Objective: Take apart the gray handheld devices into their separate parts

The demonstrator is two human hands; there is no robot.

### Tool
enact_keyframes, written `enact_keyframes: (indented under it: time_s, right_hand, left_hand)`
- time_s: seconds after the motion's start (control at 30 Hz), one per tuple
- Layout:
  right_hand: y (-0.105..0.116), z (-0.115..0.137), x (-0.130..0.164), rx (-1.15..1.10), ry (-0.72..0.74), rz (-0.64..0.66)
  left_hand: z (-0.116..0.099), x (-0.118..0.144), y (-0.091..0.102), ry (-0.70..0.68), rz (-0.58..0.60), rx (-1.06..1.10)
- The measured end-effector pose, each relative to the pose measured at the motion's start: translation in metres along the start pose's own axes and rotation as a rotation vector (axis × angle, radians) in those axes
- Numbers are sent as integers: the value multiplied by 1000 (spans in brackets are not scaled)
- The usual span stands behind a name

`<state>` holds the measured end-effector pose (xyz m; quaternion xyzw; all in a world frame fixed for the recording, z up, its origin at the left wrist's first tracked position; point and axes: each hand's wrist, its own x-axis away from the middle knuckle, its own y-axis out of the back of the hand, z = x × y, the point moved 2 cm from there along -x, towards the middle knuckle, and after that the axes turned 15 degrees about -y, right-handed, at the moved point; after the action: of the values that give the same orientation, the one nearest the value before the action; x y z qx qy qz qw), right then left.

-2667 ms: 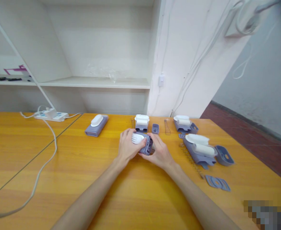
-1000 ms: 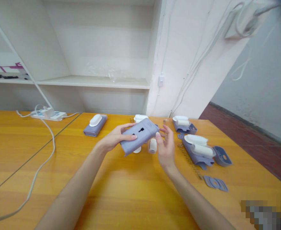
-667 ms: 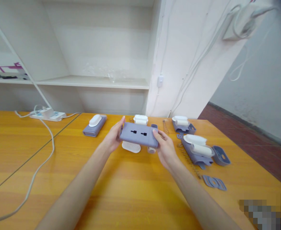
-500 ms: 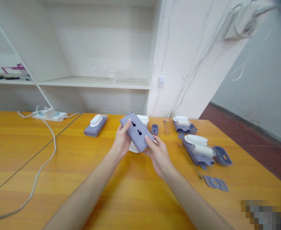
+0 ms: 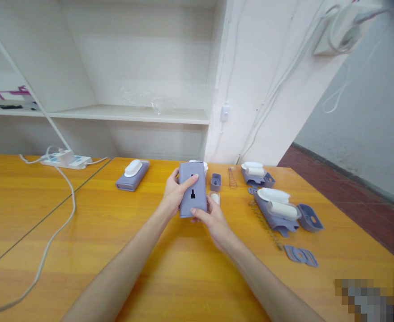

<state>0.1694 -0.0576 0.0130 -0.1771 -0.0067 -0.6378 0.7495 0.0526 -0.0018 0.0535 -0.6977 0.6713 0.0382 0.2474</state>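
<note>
Both hands hold a lavender plastic housing (image 5: pixel 193 192) up over the wooden table (image 5: pixel 83 214), its flat underside with a black slot turned to the camera. My left hand (image 5: pixel 173 192) grips its left edge, thumb across the face. From below, my right hand (image 5: pixel 210 219) supports the bottom end. A small white roller piece (image 5: pixel 215 197) lies on the table just right of the housing. What lies directly behind the housing is hidden.
An assembled lavender unit with a white top (image 5: pixel 132 174) sits to the left. Right of the hands lie a small lavender cap (image 5: pixel 216 181), a spring (image 5: pixel 232 178), more units (image 5: pixel 257 173) (image 5: pixel 277 209), a lid (image 5: pixel 310 217) and a flat plate (image 5: pixel 300 256). A power strip (image 5: pixel 66 160) and cable (image 5: pixel 49 250) are at left.
The housing was lifted off the table and turned underside up, then rotated from lying crosswise to standing lengthwise between my hands. White parts were left on the table.
</note>
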Motion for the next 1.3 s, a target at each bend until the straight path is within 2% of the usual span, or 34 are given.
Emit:
enact_keyframes:
  time_s: [0.1,0.23,0.4,0.63,0.77,0.97,1.07,1.17,1.23,1.3]
  right_hand:
    - [2,-2,-2,-1,9,17]
    - [3,0,-4,4,92,-25]
    - [3,1,-3,18,124,-63]
    - [-2,4,2,23,118,-104]
    - [-3,-4,2,30,45,-188]
    - [-6,-11,0,148,203,-95]
    - [-7,-15,2,239,243,-86]
    - [-5,-16,7,386,282,-117]
    - [-2,-14,10,456,321,-173]
    - [3,-11,12,490,383,-249]
  left_hand:
    - [0,-1,-1,-13,13,-3]
    - [2,-3,-2,-32,4,24]
    - [5,-2,-4,-62,-7,64]
    - [8,0,-3,6,5,76]
    - [5,-3,-1,-50,14,86]
    - [7,-10,8,-10,-46,128]
    - [9,-15,9,-16,-141,150]
    - [1,-26,17,-48,-348,199]
    - [-9,-38,33,-76,-480,252]
    - [-21,-52,57,-70,-568,270]
